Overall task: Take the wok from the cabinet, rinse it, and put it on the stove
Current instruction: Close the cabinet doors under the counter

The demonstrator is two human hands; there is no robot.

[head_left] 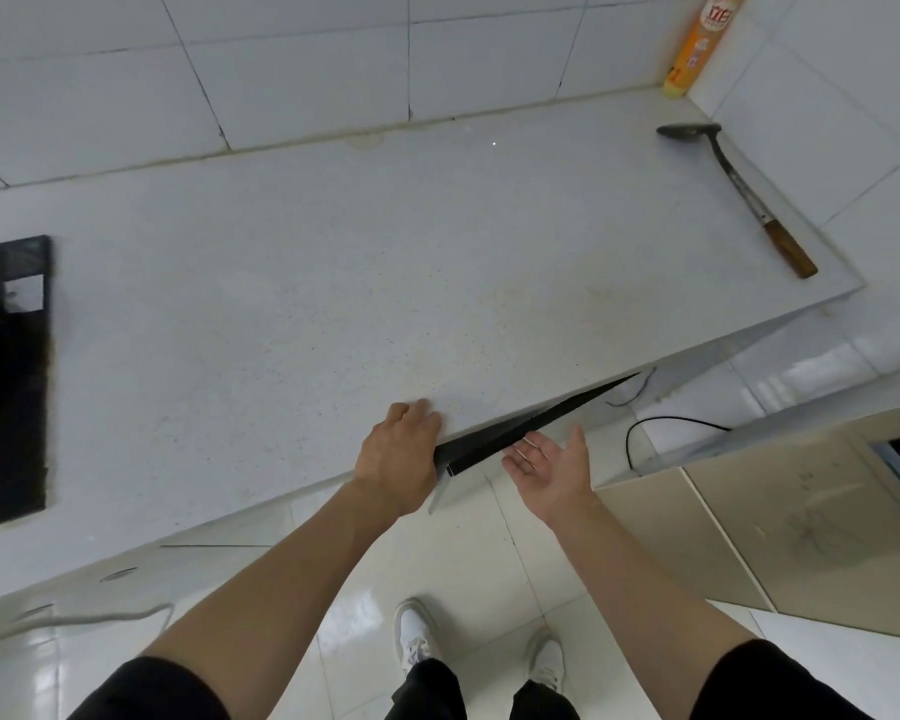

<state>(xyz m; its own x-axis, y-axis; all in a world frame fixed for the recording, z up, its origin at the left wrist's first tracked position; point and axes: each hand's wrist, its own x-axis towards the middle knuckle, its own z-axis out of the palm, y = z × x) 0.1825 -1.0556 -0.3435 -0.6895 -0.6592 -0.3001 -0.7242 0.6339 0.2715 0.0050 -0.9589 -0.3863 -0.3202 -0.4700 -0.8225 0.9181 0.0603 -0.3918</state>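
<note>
The wok is not in view. Below the counter's front edge, a cabinet door with a dark top edge stands slightly ajar. My left hand covers the door's free corner at the counter edge, fingers curled, and seems to grip it. My right hand is open, palm up, just in front of the door, with its fingertips touching the dark edge. The black stove is set into the counter at the far left.
The pale countertop runs to a tiled wall. A metal spatula with a wooden handle lies at the back right, near an orange bottle in the corner. A black cable hangs right of the door. My feet stand on glossy floor tiles.
</note>
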